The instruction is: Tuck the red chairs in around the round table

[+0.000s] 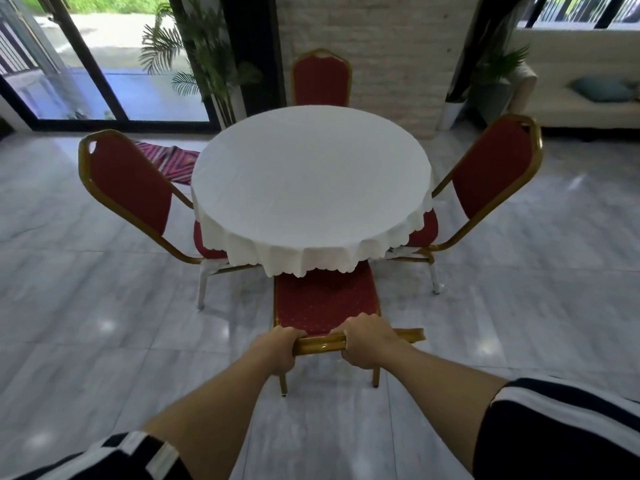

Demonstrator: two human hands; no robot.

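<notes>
Both hands, left (277, 351) and right (369, 341), have a closed grip on the near chair's (325, 299) gold top rail (320, 344). Its seat front sits under the white cloth (311, 181) of the round bench.

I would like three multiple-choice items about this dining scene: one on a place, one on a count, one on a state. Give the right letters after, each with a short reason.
1. Where do both hands hold the near chair?
A. On the gold top rail of its backrest
B. On its seat cushion
C. On its front legs

2. How many red chairs are around the round table?
A. Two
B. Four
C. Six

3. How does the near chair's seat lie?
A. Fully under the table
B. Tipped on its side
C. Mostly outside the tablecloth's edge

Answers:
1 A: the left hand and right hand grip the rail of the near chair.
2 B: besides the near one there are the far chair, left chair and right chair around the round table.
3 C: only its front edge goes under the tablecloth.
</notes>
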